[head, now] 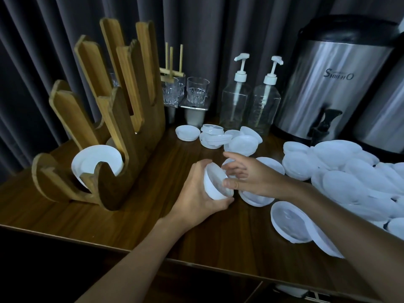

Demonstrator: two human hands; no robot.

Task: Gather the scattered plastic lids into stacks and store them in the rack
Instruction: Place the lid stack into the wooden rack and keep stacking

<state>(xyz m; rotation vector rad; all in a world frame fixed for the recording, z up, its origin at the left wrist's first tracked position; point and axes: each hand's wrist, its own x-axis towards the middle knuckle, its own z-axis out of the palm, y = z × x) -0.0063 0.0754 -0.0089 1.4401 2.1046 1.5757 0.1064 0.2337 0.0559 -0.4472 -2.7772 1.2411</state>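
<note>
From the head: left grip (196, 194) curled round a short stack of lids (216, 182), on the desk (131, 219) just right of the rack (122, 132); right grip (244, 173) loose, thumb on the stack's face. Square rims first, then nest another lid from the heap (349, 171) at right.

From my feed this looks like a café or drinks-shop counter. On the dark wood-grain countertop (153, 226) stand a tall brushed-steel drink dispenser with a black tap (334, 88), two clear pump bottles (235, 106), ribbed glass tumblers (196, 89) and heaps of white plastic cup lids (354, 171).
</note>
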